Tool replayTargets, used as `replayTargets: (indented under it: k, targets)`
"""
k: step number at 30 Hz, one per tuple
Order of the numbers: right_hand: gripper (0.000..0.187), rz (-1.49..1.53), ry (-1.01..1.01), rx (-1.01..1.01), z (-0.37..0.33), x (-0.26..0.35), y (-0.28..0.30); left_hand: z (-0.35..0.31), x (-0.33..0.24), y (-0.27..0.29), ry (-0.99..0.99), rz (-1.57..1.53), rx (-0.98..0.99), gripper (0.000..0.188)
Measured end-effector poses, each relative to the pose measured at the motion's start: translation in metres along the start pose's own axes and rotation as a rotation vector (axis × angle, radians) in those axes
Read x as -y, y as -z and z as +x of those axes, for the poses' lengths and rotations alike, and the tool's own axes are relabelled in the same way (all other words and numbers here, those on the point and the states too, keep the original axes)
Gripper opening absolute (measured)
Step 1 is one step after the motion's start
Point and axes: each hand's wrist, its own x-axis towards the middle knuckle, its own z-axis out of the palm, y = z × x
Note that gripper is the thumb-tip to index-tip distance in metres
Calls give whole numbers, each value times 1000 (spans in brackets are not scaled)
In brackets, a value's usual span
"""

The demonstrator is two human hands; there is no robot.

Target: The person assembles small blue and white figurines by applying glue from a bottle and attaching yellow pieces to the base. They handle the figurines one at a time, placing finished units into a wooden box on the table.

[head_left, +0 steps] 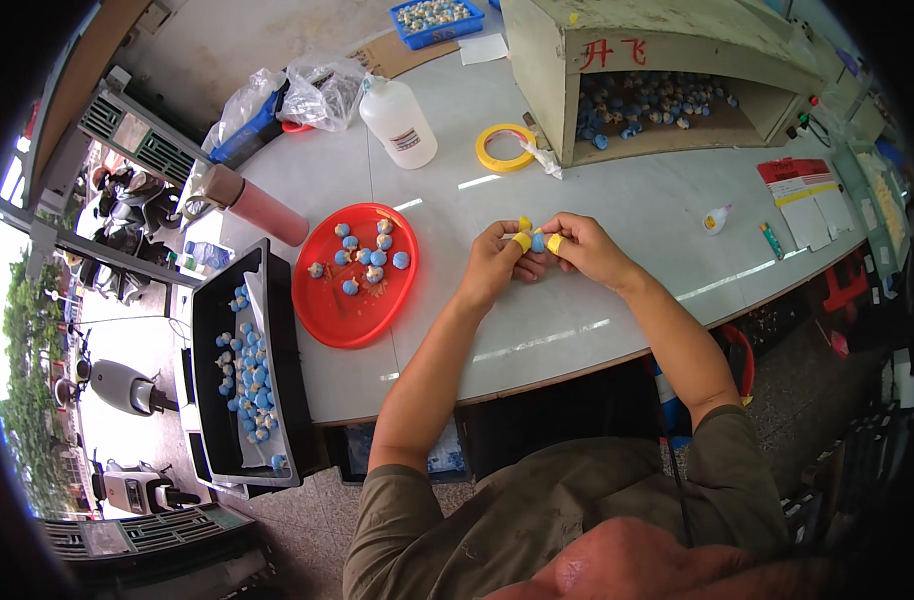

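Note:
Above the middle of the table, my left hand (494, 262) and my right hand (589, 248) meet, fingers closed in a pinch. Between their fingertips is a small blue piece (538, 243), mostly covered by the fingers, so its shape is unclear. Yellow wraps cover several of my fingertips. To the left of my hands lies a red round tray (315, 312), with several small blue-and-cream figures (378, 258) spread over it. Beyond it, at the table's left edge, a black bin (289, 400) holds many more blue-and-cream figures (252, 372) on a white liner.
At the back stand a clear bottle (399, 125) and a yellow tape roll (483, 152). A pink flask (267, 212) is near the red tray. Back right, an open-fronted metal box (544, 85) contains blue pieces. A small white squeeze bottle (716, 219) lies right of my hands.

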Motion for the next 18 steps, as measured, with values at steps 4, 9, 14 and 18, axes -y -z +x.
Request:
replayTargets:
  k: [4,9,14,18]
  targets:
    - [18,5,-41,-1,-1,1,0,2,3,0,3,26,-12,33]
    - [18,-14,-47,-27,0,-2,-1,0,1,-4,17,-26,-7,34]
    - [16,66,-1,-113,-3,5,-7,-6,0,-8,-73,-53,-136,34]
    - [18,131,11,-294,0,0,8,-1,-7,12,-288,-868,-526,38]
